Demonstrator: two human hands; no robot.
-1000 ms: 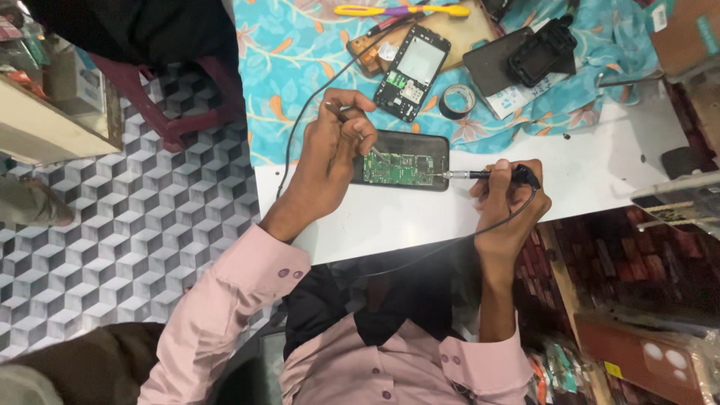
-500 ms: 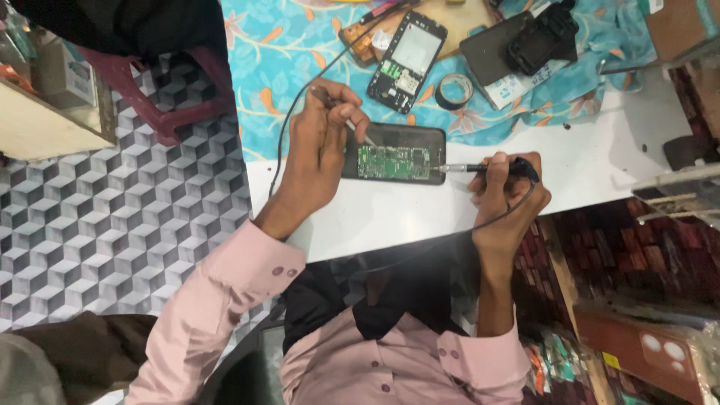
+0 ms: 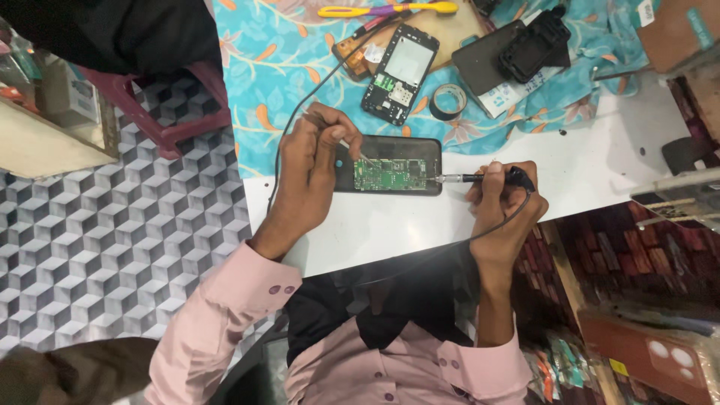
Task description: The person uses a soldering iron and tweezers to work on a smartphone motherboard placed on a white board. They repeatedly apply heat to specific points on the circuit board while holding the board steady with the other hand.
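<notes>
An opened black phone with a green circuit board showing lies on the white table. My left hand rests on its left end and pinches a thin metal tool, probably tweezers, whose tip touches the board. My right hand grips a black soldering iron; its metal tip meets the right end of the phone. The iron's cable runs from my right hand down across the table's near edge.
A second opened phone lies on a blue patterned cloth further back, beside a roll of black tape, a black case and a yellow-handled tool. A red stool stands on the patterned floor at the left.
The camera view has shifted a little. Both hands stay on the phone, the tweezers and iron tip still at the board.
</notes>
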